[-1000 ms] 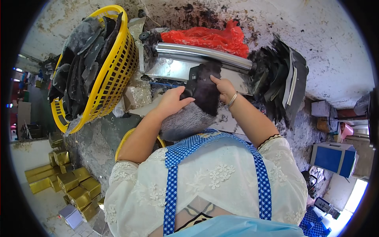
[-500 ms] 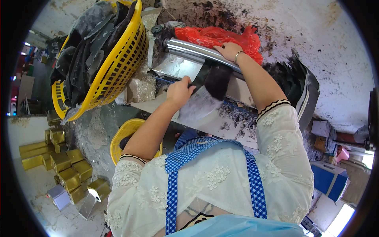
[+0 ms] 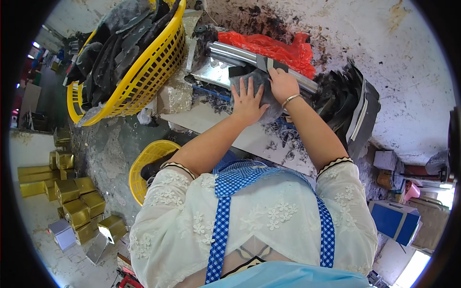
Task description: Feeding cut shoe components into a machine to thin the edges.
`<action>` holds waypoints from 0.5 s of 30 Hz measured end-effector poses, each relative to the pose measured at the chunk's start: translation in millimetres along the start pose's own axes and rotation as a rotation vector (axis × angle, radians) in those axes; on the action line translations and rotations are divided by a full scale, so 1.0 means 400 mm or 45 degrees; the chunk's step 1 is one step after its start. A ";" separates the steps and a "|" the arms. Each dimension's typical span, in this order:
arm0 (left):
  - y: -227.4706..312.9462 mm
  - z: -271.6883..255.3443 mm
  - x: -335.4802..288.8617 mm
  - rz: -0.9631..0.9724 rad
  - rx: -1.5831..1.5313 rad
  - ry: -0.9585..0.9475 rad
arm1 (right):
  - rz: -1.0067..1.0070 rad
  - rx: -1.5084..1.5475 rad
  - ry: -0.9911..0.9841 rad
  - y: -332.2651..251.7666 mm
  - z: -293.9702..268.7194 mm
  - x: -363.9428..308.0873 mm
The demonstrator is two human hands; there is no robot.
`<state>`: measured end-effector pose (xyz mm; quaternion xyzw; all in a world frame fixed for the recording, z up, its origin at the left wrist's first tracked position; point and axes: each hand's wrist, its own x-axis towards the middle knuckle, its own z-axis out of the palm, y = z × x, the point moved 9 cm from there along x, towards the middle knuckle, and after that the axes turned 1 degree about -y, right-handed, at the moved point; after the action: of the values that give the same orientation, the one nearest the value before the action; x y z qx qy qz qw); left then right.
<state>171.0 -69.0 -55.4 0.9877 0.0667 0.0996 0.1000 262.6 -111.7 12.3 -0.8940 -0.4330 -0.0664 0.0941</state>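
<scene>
My left hand (image 3: pixel 248 102) lies with its fingers spread on a grey, dusty, flexible sheet (image 3: pixel 272 113). This sheet rests against the front of a machine with shiny metal rollers (image 3: pixel 235 52). Just to the right, my right hand (image 3: pixel 285 87) is closed, its thumb and fingers pinching a dark strip (image 3: pixel 261 62) that stands up over the rollers. Whether strip and sheet are one piece is hidden by my hands. A bright metal plate (image 3: pixel 213 73) slopes below the rollers, left of the sheet.
A large yellow basket (image 3: pixel 161 62) of dark sheets stands at the left; a smaller yellow basket (image 3: pixel 137 168) sits lower. Behind the rollers lies a red plastic bag (image 3: pixel 293 50). Dark sheets (image 3: pixel 343 96) are heaped at the right. Curled scraps litter the pale board (image 3: pixel 245 137).
My left hand has let go of its pinch, moved right and flattened onto the sheet. My right hand has come off the roller and now pinches the dark strip. The sheet has shifted right.
</scene>
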 end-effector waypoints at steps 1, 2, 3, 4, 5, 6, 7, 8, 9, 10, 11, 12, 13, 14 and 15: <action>0.006 0.005 0.001 -0.038 0.019 -0.002 | -0.042 0.014 0.052 -0.021 -0.018 -0.017; 0.011 0.010 0.001 -0.076 0.036 -0.004 | -0.042 0.010 0.058 -0.033 -0.029 -0.035; 0.022 0.017 -0.001 -0.067 0.003 -0.005 | -0.041 0.008 0.037 -0.044 -0.037 -0.052; 0.032 0.020 -0.004 -0.065 0.004 0.002 | -0.041 0.008 0.017 -0.058 -0.046 -0.069; 0.047 0.026 -0.008 -0.034 0.008 -0.011 | -0.042 0.004 0.023 -0.066 -0.052 -0.086; 0.061 0.033 -0.012 -0.004 0.011 -0.025 | -0.069 0.032 0.067 -0.076 -0.063 -0.104; 0.073 0.034 -0.017 0.007 -0.015 -0.053 | -0.093 0.061 0.111 -0.089 -0.080 -0.120; 0.077 0.030 -0.021 0.012 -0.014 -0.047 | -0.092 0.056 0.117 -0.100 -0.090 -0.135; 0.085 0.038 -0.025 0.042 -0.033 -0.108 | -0.094 0.047 0.116 -0.110 -0.101 -0.148; 0.090 0.050 -0.031 0.072 -0.052 -0.169 | -0.096 0.039 0.115 -0.124 -0.115 -0.161; 0.091 0.051 -0.035 0.087 -0.100 -0.157 | -0.094 0.035 0.121 -0.134 -0.129 -0.173; 0.087 0.052 -0.038 0.092 -0.099 -0.152 | -0.102 0.021 0.099 -0.145 -0.138 -0.183; 0.087 0.053 -0.044 0.140 -0.096 -0.165 | -0.114 0.009 0.077 -0.161 -0.148 -0.191; 0.085 0.050 -0.050 0.187 -0.093 -0.180 | -0.118 0.008 0.080 -0.169 -0.167 -0.201; 0.072 0.045 -0.063 0.182 -0.090 -0.176 | -0.146 -0.012 0.052 -0.178 -0.186 -0.211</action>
<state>153.7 -103.9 -71.3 0.9903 -0.0144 0.0405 0.1319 151.7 -149.7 75.6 -0.8666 -0.4812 -0.0920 0.0950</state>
